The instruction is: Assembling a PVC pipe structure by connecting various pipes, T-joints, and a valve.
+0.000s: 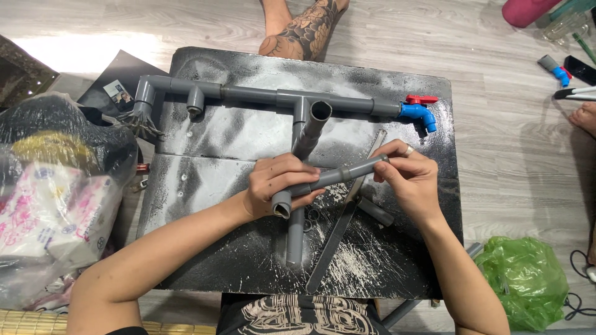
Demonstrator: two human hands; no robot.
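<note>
My left hand [273, 185] grips a short grey pipe piece [332, 178] near its elbow end [282, 203]. My right hand [410, 174] pinches the other end of the same piece, where a coupling sits. Both hands hover over a black board [205, 186] dusted with white powder. Behind them lies a long grey pipe assembly [248, 94] with a T-joint, an elbow at the left and a blue tap with a red handle [419, 111] at the right. A branch pipe [312, 124] rises from the T-joint toward me, its mouth open.
A hacksaw [338, 232] and a loose pipe stub [374, 211] lie on the board under my hands. A clear bag of packets [56, 198] sits left, a green bag [524, 279] right. Another person's tattooed leg [304, 28] is beyond the board. Tools lie on the floor at top right [559, 68].
</note>
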